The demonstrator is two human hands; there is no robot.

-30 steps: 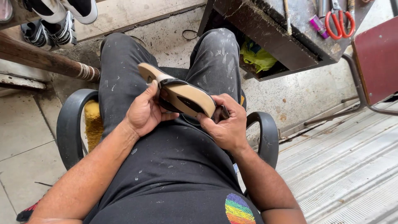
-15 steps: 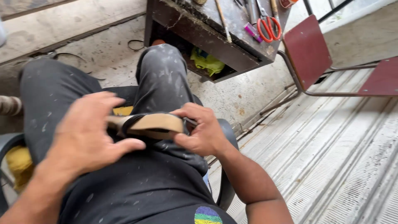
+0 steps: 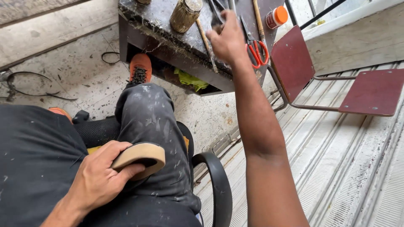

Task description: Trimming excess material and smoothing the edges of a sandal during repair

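My left hand (image 3: 99,178) grips a tan shoe sole (image 3: 141,156) with a black underside and rests it on my right thigh. My right hand (image 3: 228,37) is stretched out over the dark, stained workbench (image 3: 168,31), fingers down among the tools lying there. It touches a dark metal tool (image 3: 215,16); whether the fingers have closed on it is hidden. Red-handled scissors (image 3: 255,52) lie just right of that hand, and a long wooden-handled tool (image 3: 206,42) lies just left of it.
A grimy glass jar (image 3: 184,14) and an orange-capped bottle (image 3: 275,17) stand on the bench. A green rag (image 3: 191,80) is on its lower shelf. A dark red chair (image 3: 336,80) is to the right on ribbed metal flooring. I sit in a black armchair (image 3: 216,185).
My right hand let go of the sole and reached forward to the bench. The left hand now holds the sole alone. The view has swung to the right.
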